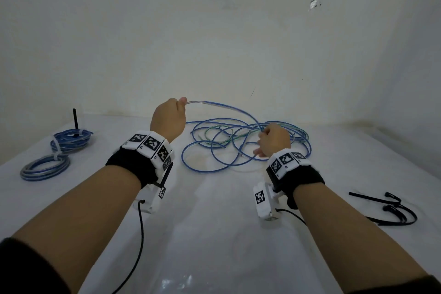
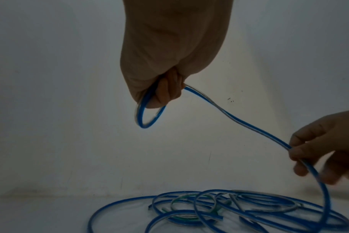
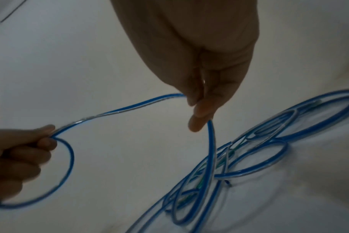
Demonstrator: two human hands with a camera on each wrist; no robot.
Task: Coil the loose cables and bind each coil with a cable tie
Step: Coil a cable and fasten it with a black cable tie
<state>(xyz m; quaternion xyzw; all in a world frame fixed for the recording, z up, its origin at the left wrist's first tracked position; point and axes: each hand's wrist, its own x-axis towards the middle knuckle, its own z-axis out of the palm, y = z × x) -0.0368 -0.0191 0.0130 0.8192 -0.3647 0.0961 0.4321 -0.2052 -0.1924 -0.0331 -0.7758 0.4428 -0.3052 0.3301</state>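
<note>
A: Nearest me, my right hand (image 1: 274, 139) pinches the cable (image 1: 229, 108) just above the tangle (image 1: 238, 145) on the desk (image 1: 214, 222).
B: And the left?
A: My left hand (image 1: 168, 119), raised and farther off, grips a small loop (image 2: 147, 115). The cable runs left to right between them, so I'd say the right feeds slack leftward.
</note>
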